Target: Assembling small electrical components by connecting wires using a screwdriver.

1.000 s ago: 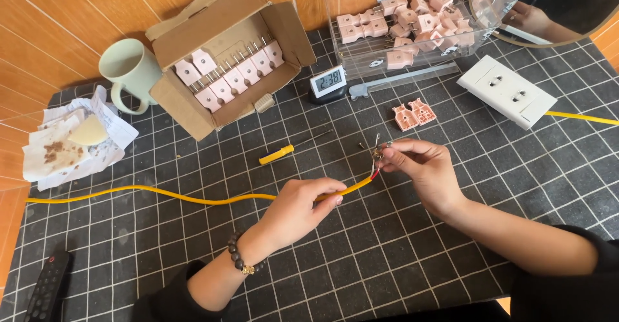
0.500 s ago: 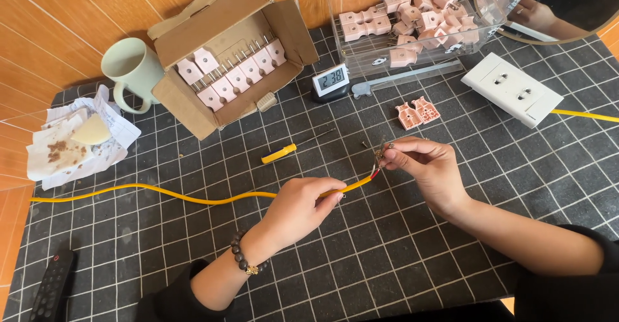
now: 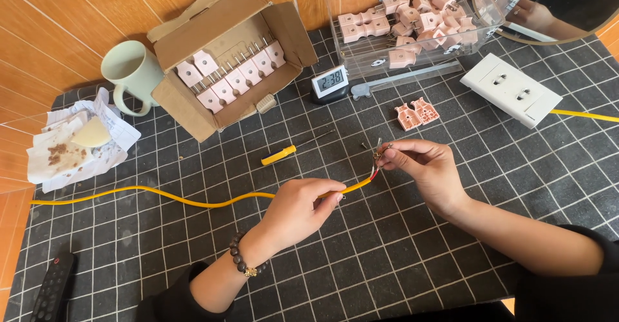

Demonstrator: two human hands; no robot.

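The left hand (image 3: 300, 206) pinches a long yellow sheathed cable (image 3: 193, 201) near its end; just to its right, the right hand (image 3: 422, 167) closes its fingertips on the cable's bared wire strands (image 3: 377, 155) — a small yellow-handled screwdriver (image 3: 278, 155) lies just beyond both.

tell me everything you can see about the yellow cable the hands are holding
The yellow cable is a thin, round cord with a smooth, plastic-looking jacket. It snakes in loose waves from the left edge across the dark gridded mat. The left hand pinches it near its end, lifting that stretch off the mat. At the tip the jacket is stripped, showing a red inner wire and bare strands, which the right hand holds with its fingertips.
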